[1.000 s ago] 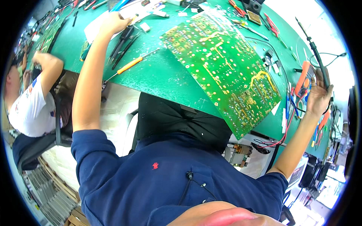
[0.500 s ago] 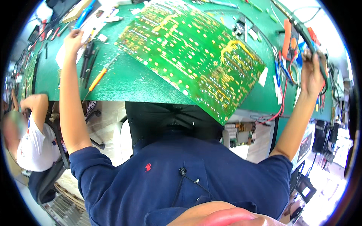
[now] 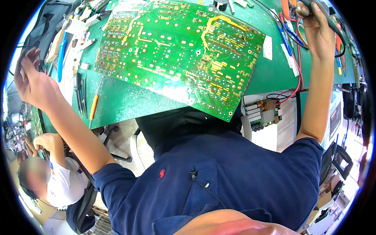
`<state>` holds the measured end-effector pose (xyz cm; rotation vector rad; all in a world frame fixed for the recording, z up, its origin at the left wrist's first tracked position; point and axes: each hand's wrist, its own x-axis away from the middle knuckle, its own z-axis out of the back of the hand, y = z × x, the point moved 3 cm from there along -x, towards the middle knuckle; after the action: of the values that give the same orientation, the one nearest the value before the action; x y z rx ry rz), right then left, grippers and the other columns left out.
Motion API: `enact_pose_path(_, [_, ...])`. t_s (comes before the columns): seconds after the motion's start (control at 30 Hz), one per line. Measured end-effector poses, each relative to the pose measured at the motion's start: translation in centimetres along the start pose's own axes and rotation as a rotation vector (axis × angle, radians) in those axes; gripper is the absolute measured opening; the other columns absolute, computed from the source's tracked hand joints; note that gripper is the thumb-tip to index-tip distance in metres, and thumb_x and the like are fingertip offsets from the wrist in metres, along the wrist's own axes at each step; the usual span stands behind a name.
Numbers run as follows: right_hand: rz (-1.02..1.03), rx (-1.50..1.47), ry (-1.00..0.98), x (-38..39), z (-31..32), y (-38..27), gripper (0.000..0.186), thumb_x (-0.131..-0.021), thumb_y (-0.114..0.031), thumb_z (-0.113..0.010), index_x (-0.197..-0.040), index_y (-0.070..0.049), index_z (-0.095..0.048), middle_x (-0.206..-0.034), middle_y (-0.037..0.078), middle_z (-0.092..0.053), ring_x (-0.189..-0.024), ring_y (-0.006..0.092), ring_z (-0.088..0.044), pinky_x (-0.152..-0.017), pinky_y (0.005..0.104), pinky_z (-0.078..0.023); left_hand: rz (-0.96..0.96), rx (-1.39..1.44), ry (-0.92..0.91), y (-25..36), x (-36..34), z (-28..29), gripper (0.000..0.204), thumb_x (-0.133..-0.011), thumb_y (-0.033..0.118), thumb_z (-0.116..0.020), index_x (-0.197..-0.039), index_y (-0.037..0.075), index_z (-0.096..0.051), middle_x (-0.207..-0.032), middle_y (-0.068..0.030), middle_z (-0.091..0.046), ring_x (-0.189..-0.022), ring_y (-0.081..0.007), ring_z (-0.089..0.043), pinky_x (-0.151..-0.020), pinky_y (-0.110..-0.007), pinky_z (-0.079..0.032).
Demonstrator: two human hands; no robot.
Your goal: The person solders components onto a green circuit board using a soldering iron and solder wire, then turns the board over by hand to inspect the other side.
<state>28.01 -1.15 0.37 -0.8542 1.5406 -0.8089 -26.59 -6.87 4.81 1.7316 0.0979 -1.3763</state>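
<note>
Left hand (image 3: 38, 87): now shifted outward, fingers parted, free. Right hand (image 3: 322, 38): clamped round black handle (image 3: 331, 25). Circuit board (image 3: 170, 58): untouched.

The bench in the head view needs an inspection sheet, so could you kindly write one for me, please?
Surface: green bench, its middle covered by the board.
Job's things: board set askew, one corner past the near edge; dark tool, only its handle end plainly visible.
Clutter: orange-handled tool, slim dark tools and blue tool, all left of the board.
Hands: right hand around the dark tool; left hand at far left, contents unclear.
Cables: red cable, curving down right of the board.
Surroundings: seated co-worker in white at left.
</note>
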Motion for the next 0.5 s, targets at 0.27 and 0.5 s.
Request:
enact_pose_path(0.27, [0.085,0.165,-0.154,1.1,-1.5,-1.4,0.033,-0.105,-0.026,-0.049,-0.119,0.002,-0.058,-0.096,0.012,-0.07,-0.082,0.0163,-0.068,-0.067,0.0267,-0.054,-0.025,-0.039,-0.716,7.4,4.9,-11.0,0.018,-0.099,0.005,-0.06,-0.112,-0.002,-0.07,-0.097,-0.0048,-0.07,-0.086,-0.0105,-0.061,-0.08,-0.023,-0.048])
enact_pose_path(0.5, [0.064,0.215,-0.003,1.1,-2.3,-1.5,0.022,-0.096,-0.02,-0.06,-0.104,0.001,-0.06,-0.076,0.005,-0.061,-0.065,0.011,-0.059,-0.059,0.0224,-0.049,-0.185,-0.212,-1.192,10.0,8.2,-15.8,0.016,-0.09,-0.001,-0.063,-0.104,-0.001,-0.071,-0.09,-0.0044,-0.06,-0.085,-0.0122,-0.058,-0.075,-0.023,-0.044])
